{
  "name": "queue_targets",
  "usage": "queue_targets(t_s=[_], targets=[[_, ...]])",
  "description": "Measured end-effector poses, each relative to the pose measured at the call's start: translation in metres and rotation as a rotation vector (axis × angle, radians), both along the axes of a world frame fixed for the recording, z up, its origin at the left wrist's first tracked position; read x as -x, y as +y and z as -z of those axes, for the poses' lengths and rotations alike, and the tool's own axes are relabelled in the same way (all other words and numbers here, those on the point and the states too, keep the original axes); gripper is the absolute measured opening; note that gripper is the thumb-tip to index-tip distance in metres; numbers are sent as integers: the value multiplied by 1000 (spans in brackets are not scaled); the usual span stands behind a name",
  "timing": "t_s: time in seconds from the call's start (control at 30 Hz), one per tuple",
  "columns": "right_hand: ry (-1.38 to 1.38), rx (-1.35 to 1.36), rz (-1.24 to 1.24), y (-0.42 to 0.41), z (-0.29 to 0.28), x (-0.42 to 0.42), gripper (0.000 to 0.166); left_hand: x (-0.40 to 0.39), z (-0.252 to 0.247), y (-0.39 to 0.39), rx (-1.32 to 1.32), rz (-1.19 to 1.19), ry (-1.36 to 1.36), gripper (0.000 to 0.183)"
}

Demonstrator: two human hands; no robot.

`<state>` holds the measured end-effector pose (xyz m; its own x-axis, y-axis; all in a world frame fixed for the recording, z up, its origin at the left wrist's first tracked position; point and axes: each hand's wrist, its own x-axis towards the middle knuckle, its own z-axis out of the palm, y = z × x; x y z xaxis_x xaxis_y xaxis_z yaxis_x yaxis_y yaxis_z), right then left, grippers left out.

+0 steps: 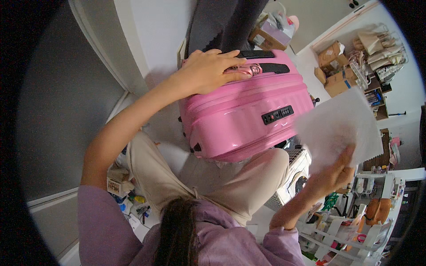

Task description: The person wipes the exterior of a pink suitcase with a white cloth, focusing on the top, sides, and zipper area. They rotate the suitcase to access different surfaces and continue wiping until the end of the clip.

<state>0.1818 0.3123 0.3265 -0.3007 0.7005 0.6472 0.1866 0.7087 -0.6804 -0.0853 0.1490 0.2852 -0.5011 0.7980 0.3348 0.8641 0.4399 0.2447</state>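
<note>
A glossy pink hard-shell suitcase (229,116) stands before me between my knees. A black combination lock (277,115) is set into its near side. My left hand (213,68) lies across the top of the case, fingers spread over and beside the carry handle (274,68), whose grip has a shiny pink covering with a printed figure. To the right of the case, my right hand (342,169) holds a thin, whitish, partly see-through sheet (336,123). Motion blurs that sheet, and its material is unclear. Part of the right fingers is hidden behind it.
Behind the suitcase is a dark upright surface (213,23). Cardboard boxes (339,78) and bags are piled at the far right. A white patterned box (293,179) sits by my right knee. Cluttered white shelving (352,229) stands at the lower right; small items lie left of my leg.
</note>
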Motion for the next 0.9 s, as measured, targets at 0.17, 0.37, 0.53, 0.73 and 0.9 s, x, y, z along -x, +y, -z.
queue_targets(t_s=[0.17,0.37,0.53,0.73,0.9], targets=[[-321,-314,-418,-50,14,78,49,1,3,-14,-2,-44,-28,50],[-752,-692,-388,-82,34,102,39,-4,2,-12,-48,-125,-6,48],[-792,-867,-510,-123,31,105,41,1,6,-25,-36,-195,41,47],[-623,-524,-1057,-151,26,80,47,7,7,-24,-55,-180,6,51],[-481,182,-1177,-99,23,22,45,4,4,-19,-33,-176,11,52]])
